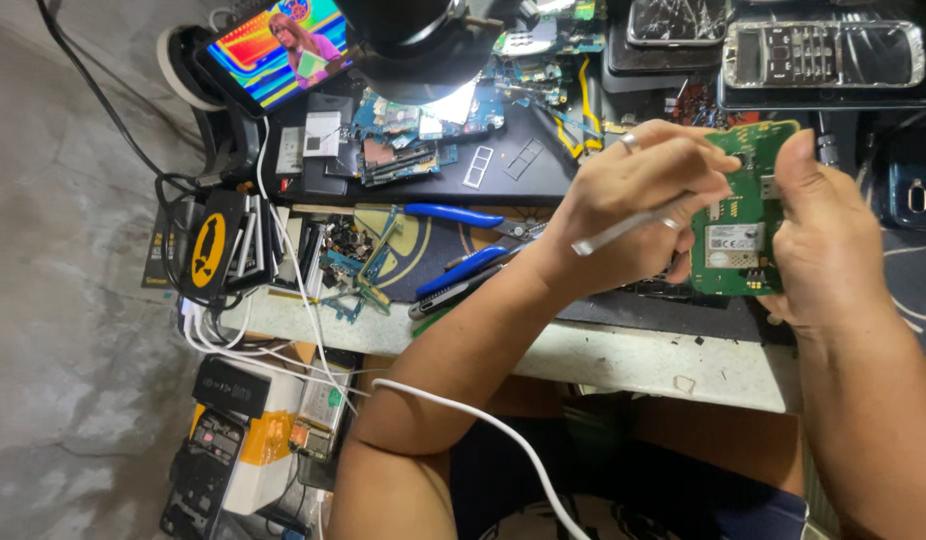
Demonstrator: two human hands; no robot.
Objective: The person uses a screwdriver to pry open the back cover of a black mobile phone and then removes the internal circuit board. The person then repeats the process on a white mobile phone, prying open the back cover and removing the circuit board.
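I see my left hand (633,205) pinching metal tweezers (623,228) against the green circuit board (740,215) | right hand (818,245) clasps the board's right edge, above the workbench (623,355) front edge | blue-handled pliers (453,214) lie left.

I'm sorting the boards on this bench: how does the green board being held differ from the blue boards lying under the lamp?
The green circuit board is held upright between the right hand and left hand, which also grips metal tweezers; the blue circuit boards lie flat on the dark mat, untouched. The green one is a single board; the blue ones are several overlapping pieces. Both are bare boards with exposed components.
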